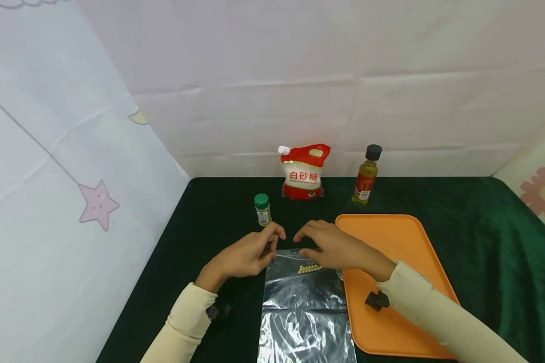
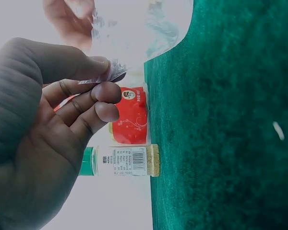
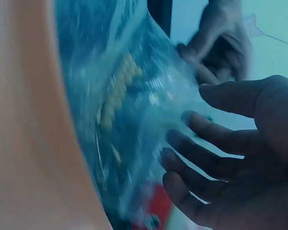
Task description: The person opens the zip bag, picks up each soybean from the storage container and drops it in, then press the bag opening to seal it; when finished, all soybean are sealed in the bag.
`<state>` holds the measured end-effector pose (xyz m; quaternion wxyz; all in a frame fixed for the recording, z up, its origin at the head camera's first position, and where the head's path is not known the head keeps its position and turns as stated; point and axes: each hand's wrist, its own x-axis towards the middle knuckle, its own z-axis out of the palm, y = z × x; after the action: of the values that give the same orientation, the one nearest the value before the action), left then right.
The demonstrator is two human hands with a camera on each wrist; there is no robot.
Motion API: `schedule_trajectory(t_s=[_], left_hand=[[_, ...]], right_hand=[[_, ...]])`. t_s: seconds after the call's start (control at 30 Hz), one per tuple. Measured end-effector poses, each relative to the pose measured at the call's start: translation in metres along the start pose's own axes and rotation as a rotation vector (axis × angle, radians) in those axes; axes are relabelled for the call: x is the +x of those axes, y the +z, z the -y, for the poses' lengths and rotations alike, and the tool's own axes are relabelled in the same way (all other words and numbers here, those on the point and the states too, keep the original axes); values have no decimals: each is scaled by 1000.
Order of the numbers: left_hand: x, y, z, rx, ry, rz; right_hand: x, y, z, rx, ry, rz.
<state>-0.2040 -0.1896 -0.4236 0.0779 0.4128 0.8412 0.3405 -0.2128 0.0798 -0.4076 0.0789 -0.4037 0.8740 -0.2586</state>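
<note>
A clear plastic bag (image 1: pixel 305 315) lies on the dark green cloth, with small round yellowish balls (image 1: pixel 310 269) near its top end. My left hand (image 1: pixel 247 253) pinches the top left corner of the bag between thumb and fingers, as the left wrist view shows. Above the bag's top right part, my right hand (image 1: pixel 338 247) has its fingers spread and slightly bent, with nothing between them in the right wrist view. A green-capped seasoning jar (image 1: pixel 262 209) stands just beyond my left fingertips.
An orange tray (image 1: pixel 390 327) lies to the right, beneath my right forearm and against the bag's right side. At the back stand a red and white sugar pouch (image 1: pixel 303 174) and an oil bottle (image 1: pixel 365 176) with a black cap. A white wall covering rises behind the table.
</note>
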Motion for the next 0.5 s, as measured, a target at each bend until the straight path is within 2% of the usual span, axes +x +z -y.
schedule_trajectory(t_s=[0.13, 0.27, 0.37, 0.5], left_hand=[[0, 1, 0, -15, 7, -1], [1, 2, 0, -16, 9, -15], [0, 0, -2, -10, 4, -26], [-2, -2, -3, -3, -17, -28]], right_hand=[[19, 17, 2, 131, -8, 49], [30, 27, 10, 230, 2, 34], [34, 31, 16, 225, 21, 3], [38, 34, 23, 121, 42, -22]])
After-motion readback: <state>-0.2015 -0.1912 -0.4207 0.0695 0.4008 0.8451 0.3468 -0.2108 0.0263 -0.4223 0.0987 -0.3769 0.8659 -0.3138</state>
